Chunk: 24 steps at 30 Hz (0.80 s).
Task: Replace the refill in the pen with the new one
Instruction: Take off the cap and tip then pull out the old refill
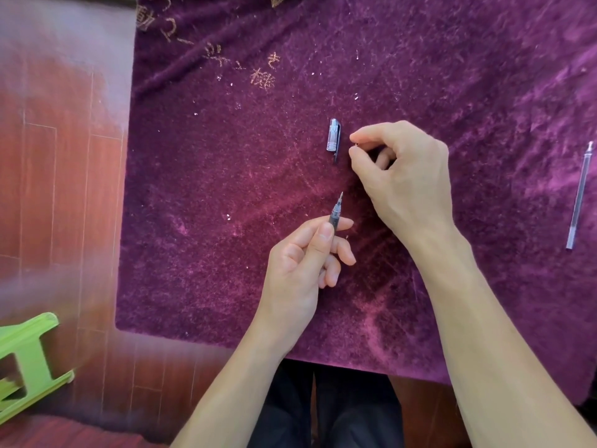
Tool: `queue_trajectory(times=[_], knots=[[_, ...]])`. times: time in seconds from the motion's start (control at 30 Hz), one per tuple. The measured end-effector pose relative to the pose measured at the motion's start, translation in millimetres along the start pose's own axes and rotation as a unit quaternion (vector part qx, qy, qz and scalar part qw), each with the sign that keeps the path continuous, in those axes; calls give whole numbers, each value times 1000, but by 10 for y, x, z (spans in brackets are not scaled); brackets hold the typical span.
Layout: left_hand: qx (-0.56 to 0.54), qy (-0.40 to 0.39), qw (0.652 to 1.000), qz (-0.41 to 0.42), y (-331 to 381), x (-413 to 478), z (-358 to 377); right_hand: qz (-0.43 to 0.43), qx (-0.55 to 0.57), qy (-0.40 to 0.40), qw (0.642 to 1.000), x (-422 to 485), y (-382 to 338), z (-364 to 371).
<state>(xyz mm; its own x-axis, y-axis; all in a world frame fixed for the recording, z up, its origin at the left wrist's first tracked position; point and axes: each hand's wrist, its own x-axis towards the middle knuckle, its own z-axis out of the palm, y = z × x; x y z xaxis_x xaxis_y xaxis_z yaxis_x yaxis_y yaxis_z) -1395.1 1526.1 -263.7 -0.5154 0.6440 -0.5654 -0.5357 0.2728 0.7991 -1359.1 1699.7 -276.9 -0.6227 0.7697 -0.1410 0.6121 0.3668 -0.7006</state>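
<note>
My left hand (pixel 307 263) grips the pen (pixel 336 215) near its front end, thumb along the barrel, metal tip pointing up and away. Most of the barrel is hidden inside the hand. My right hand (pixel 400 179) hovers just beyond the tip, thumb and forefinger pinching something tiny that I cannot make out. The clear pen cap (pixel 334 139) with its dark clip lies on the purple cloth (pixel 226 189) just left of my right fingertips. A thin refill (pixel 578 202) lies alone near the right edge of the cloth.
The purple plush cloth covers the table, with gold embroidery (pixel 263 79) towards the back. Red-brown wooden floor (pixel 58 189) shows on the left, with a green plastic stool (pixel 26 360) at the lower left. My dark-trousered legs (pixel 339 409) sit under the near edge.
</note>
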Motion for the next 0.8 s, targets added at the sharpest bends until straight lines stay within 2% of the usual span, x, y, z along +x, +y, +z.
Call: queue_trajectory(times=[0.3,0.4,0.53,0.7,0.8], knots=[[-2,2,1000,5,-38,-40,56,7,0,-9,1000,-21,-11,-11],[1,3,1000,6,-35,-62,82,12,21,11,1000,-127,-35,-105],[5,3,1000,2,-31,-92,125,66,138,39,987,-465,-51,-292],[3,-16,1000,7,-44,-135,220,143,294,-61,943,-926,57,-405],[0,-29,1000,3,-85,-182,263,166,342,-78,922,-1080,154,-413]])
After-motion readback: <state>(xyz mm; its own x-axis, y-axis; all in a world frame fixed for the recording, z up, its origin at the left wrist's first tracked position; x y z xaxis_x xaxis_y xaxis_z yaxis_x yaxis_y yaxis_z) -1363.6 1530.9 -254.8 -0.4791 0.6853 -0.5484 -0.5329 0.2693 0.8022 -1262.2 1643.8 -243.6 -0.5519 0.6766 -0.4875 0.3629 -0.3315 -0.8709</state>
